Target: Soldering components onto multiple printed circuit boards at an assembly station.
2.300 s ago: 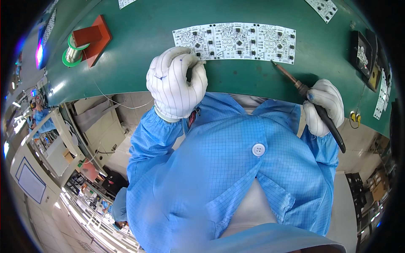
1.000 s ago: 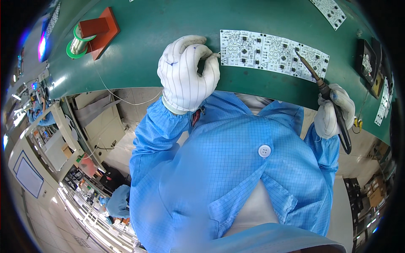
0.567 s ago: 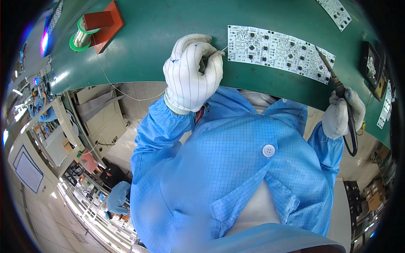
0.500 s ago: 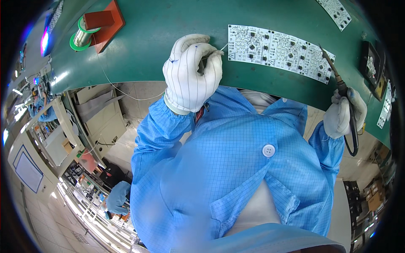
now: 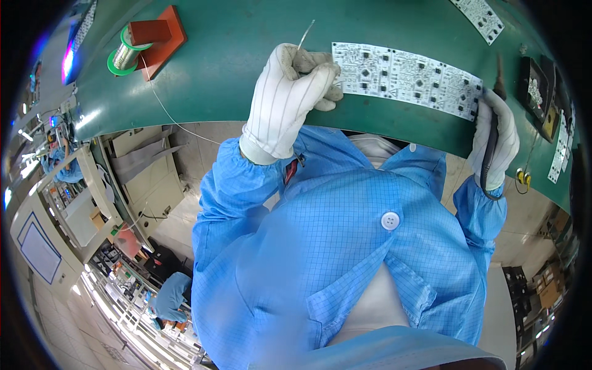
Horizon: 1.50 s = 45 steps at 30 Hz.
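Observation:
A long white circuit board [image 5: 407, 77] with small black parts lies on the green table. My gloved left hand [image 5: 293, 98] is closed at its left end, fingers against the edge. Solder wire [image 5: 306, 34] sticks up from between the fingers of that hand. At the board's right end my gloved right hand [image 5: 495, 135] also touches the edge with its fingers. The right hand keeps a soldering iron [image 5: 500, 86] gripped, its blurred tip pointing away from me beside the board; its dark cable runs down over the glove.
A solder spool [image 5: 126, 57] on a red-brown stand [image 5: 165, 40] is at the far left, its wire trailing toward my left arm. Another white board [image 5: 481, 18] lies at the far right. A black tray [image 5: 535, 92] and more white boards [image 5: 560, 148] sit along the right side.
My left hand has turned and come to the board's left edge, its wire now pointing upward. My right hand has moved up to the right edge, swinging the iron's tip off the board.

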### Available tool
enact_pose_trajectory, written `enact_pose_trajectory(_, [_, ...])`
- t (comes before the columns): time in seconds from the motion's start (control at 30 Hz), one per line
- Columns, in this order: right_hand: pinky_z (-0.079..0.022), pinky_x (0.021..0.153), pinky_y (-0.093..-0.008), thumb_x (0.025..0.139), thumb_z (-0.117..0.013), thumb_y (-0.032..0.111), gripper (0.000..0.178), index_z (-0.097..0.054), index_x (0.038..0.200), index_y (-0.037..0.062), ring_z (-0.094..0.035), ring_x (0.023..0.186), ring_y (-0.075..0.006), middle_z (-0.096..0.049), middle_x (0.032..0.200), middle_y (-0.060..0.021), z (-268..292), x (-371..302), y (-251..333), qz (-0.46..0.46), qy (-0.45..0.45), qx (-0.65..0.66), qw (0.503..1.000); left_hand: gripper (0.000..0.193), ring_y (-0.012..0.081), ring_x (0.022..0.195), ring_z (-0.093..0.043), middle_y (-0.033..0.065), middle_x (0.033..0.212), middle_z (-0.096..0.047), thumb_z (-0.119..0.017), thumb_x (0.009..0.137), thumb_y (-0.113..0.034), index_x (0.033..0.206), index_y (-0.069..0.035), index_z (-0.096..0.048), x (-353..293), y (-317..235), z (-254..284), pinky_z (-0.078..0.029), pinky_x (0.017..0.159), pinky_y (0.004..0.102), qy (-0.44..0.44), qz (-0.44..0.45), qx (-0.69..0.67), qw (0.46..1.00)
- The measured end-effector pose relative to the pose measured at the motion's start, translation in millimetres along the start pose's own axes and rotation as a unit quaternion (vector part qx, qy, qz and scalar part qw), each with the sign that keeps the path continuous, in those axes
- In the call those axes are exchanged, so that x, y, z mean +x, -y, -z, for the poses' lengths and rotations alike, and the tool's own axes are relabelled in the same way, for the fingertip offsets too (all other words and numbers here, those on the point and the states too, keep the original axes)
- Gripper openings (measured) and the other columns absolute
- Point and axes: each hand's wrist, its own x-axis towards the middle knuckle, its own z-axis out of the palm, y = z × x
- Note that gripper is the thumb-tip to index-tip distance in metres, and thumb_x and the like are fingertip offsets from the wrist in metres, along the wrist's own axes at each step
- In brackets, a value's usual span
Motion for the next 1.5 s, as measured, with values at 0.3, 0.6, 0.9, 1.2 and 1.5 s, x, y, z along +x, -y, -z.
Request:
enact_pose_trajectory(0.3, [-0.058, 0.088, -0.0398, 0.090, -0.062, -0.003, 0.032, -0.050, 0.119, 0.0033, -0.065, 0.103, -0.0264, -0.063, 0.114, -0.0202, -13.7, -9.6, 8.7, -0.177, -0.126, 0.379, 0.900, 0.019, 0.0257, 0.095, -0.065, 0.0142, 0.105, -0.053, -0.055, 0.091, 0.001, 0.102, 0.001, -0.040, -2.6, 16.1, 3.5, -0.053, 0.088, 0.0343, -0.035, -0.171, -0.053, 0.983])
enact_pose_trajectory(0.6, [-0.054, 0.083, -0.0303, 0.091, -0.064, 0.001, 0.032, -0.049, 0.119, 0.0024, -0.068, 0.098, -0.0235, -0.067, 0.109, -0.0198, -11.8, -11.9, 6.1, -0.182, -0.120, 0.395, 0.893, 0.030, 0.0190, 0.093, -0.058, 0.0123, 0.106, -0.053, -0.066, 0.083, 0.004, 0.092, -0.004, -0.039, -8.7, 16.8, -4.5, -0.050, 0.086, 0.0311, -0.047, -0.189, -0.203, 0.960])
enact_pose_trajectory(0.9, [-0.055, 0.081, -0.0278, 0.089, -0.065, -0.001, 0.034, -0.050, 0.119, 0.0026, -0.067, 0.095, -0.0185, -0.067, 0.108, -0.0173, -12.7, -12.2, 2.2, -0.161, -0.127, 0.387, 0.899, 0.032, 0.0189, 0.093, -0.058, 0.0118, 0.104, -0.054, -0.063, 0.080, 0.010, 0.092, -0.005, -0.038, -15.4, 14.8, -8.0, -0.050, 0.086, 0.0316, -0.077, -0.219, -0.184, 0.955])
enact_pose_trajectory(1.2, [-0.053, 0.086, -0.0298, 0.091, -0.063, -0.001, 0.031, -0.050, 0.119, 0.0041, -0.066, 0.101, -0.0222, -0.067, 0.110, -0.0201, -11.7, -10.7, 4.1, -0.163, -0.134, 0.375, 0.903, 0.033, 0.0175, 0.086, -0.060, 0.0160, 0.102, -0.057, -0.068, 0.078, 0.010, 0.088, -0.003, -0.039, -20.4, 9.2, -10.4, -0.051, 0.080, 0.0296, -0.080, -0.247, -0.162, 0.952])
enact_pose_trajectory(1.5, [-0.055, 0.082, -0.0311, 0.087, -0.066, 0.000, 0.032, -0.054, 0.117, 0.0022, -0.066, 0.091, -0.0189, -0.068, 0.100, -0.0146, -3.2, -12.6, 5.2, -0.210, -0.137, 0.353, 0.901, 0.021, 0.0083, 0.050, -0.049, 0.0062, 0.069, -0.055, -0.060, 0.093, -0.016, 0.087, 0.001, -0.049, -16.8, 2.6, 4.8, -0.038, 0.045, 0.0222, -0.046, -0.089, -0.007, 0.995])
